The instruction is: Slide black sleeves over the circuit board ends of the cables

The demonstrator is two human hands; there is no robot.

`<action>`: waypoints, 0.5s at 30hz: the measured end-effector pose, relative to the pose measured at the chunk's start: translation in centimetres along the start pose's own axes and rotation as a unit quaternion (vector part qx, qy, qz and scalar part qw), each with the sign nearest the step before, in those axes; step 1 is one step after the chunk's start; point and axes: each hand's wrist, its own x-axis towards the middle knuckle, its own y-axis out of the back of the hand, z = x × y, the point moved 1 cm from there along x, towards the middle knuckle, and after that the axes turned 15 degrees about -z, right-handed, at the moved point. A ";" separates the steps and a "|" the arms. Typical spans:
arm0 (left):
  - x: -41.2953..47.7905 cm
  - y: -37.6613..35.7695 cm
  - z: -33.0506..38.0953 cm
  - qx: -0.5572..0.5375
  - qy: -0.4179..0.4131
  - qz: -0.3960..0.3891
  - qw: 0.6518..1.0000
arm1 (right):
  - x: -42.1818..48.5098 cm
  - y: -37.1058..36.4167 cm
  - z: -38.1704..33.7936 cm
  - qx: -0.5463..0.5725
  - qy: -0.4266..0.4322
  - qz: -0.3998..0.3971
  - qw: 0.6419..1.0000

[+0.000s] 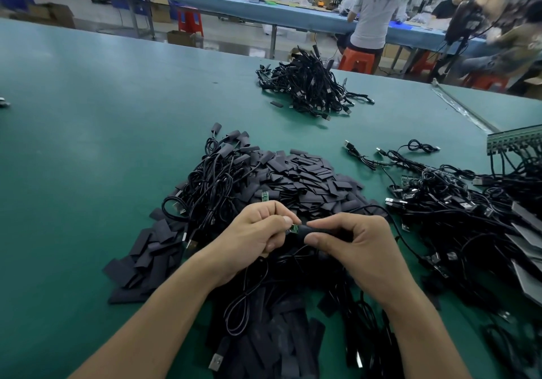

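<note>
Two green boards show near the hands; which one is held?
The lower board, pinched in the left hand, meeting the sleeve held by the right hand. The upper board sticks out of the pile, untouched.

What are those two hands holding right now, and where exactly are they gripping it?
The left hand pinches the green circuit board at its end; the right hand grips the black sleeve around its body.
</note>
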 end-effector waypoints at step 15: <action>-0.2 0.1 -0.1 -0.020 -0.003 0.052 0.998 | 0.2 0.0 0.5 -0.053 0.037 0.060 0.996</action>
